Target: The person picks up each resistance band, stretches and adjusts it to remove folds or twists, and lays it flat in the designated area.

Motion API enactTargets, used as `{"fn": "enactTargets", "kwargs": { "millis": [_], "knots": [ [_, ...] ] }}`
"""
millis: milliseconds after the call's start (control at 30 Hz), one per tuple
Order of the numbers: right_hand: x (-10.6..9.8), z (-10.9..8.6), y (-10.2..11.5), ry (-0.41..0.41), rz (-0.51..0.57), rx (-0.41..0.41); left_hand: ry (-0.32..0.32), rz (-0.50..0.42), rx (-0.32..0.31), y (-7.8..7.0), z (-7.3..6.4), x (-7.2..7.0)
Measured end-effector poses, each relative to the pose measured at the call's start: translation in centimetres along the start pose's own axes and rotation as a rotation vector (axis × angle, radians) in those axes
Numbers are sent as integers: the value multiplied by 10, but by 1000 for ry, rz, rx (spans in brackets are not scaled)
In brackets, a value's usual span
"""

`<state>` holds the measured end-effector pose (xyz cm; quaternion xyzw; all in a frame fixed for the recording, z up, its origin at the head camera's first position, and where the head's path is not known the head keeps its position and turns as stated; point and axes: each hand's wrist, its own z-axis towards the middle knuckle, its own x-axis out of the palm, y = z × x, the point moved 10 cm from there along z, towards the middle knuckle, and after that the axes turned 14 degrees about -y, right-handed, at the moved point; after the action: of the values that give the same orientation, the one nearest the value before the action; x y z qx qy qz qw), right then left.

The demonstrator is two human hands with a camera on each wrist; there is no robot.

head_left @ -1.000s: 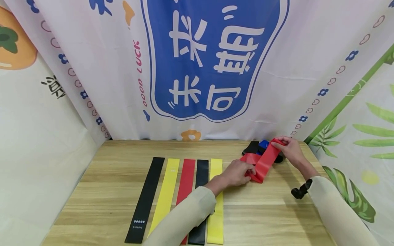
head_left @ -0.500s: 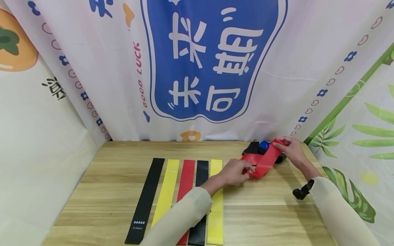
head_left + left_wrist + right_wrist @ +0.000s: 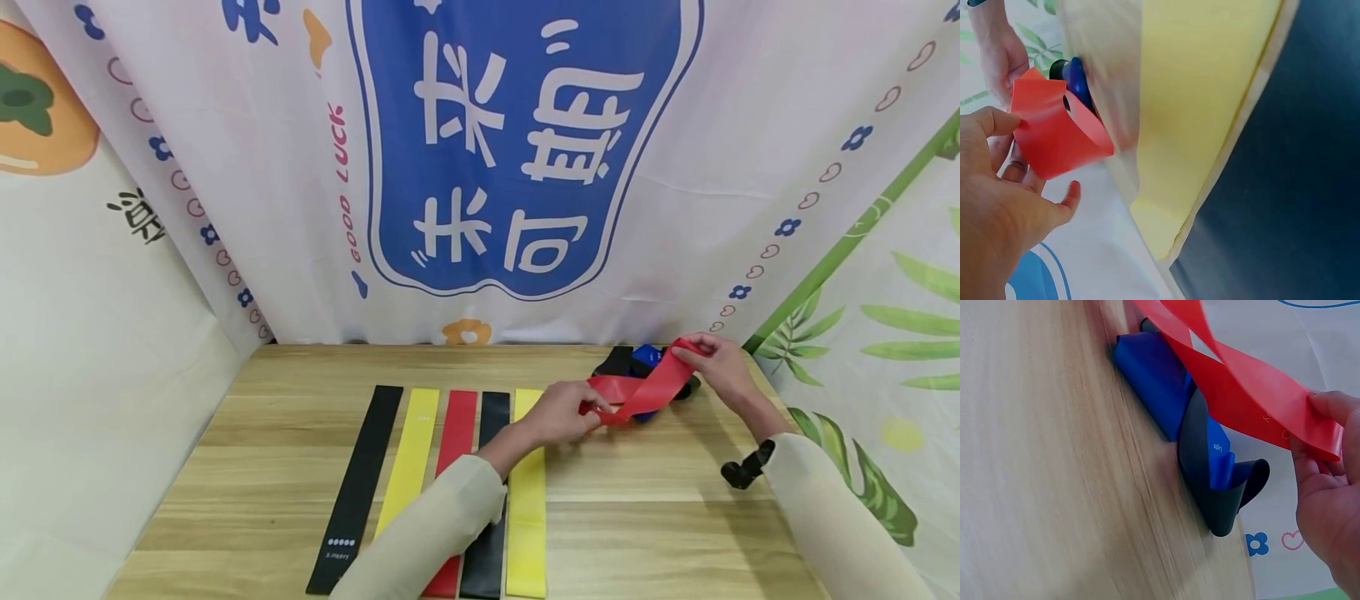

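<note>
A red resistance band (image 3: 660, 387), a looped flat strip, stretches between both hands at the back right of the table. My left hand (image 3: 562, 412) pinches its near end; in the left wrist view the thumb lies on the red band (image 3: 1060, 134), with some fingers hidden behind it. At the far end, my right hand (image 3: 723, 371) grips the loop between thumb and fingers. Under the raised red strip, in the right wrist view, lie a crumpled blue band (image 3: 1154, 375) marked "Light" and a curled black band (image 3: 1210, 500).
Left of the hands, several bands lie flat in a row: a black one (image 3: 356, 483), a yellow one (image 3: 412, 450), a red one (image 3: 456, 425), another black (image 3: 483, 554) and another yellow (image 3: 527, 533). A printed curtain (image 3: 300, 275) hangs at the table's back edge.
My left hand has moved left and slightly away from me, drawing the red band's near end up and across. The right hand has shifted a little to the right. More blue shows beneath.
</note>
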<state>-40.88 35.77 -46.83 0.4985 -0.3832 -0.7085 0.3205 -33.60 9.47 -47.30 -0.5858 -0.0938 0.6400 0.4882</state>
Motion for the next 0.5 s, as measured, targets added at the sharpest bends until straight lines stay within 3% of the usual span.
{"fn": "enactTargets", "kwargs": {
  "millis": [233, 500],
  "knots": [
    [-9, 0, 5, -28, 8, -18, -48, -60, -37, 1, 3, -11],
    [-13, 1, 7, -23, 15, -16, -37, -109, -72, 3, 0, -13]
  ]
}}
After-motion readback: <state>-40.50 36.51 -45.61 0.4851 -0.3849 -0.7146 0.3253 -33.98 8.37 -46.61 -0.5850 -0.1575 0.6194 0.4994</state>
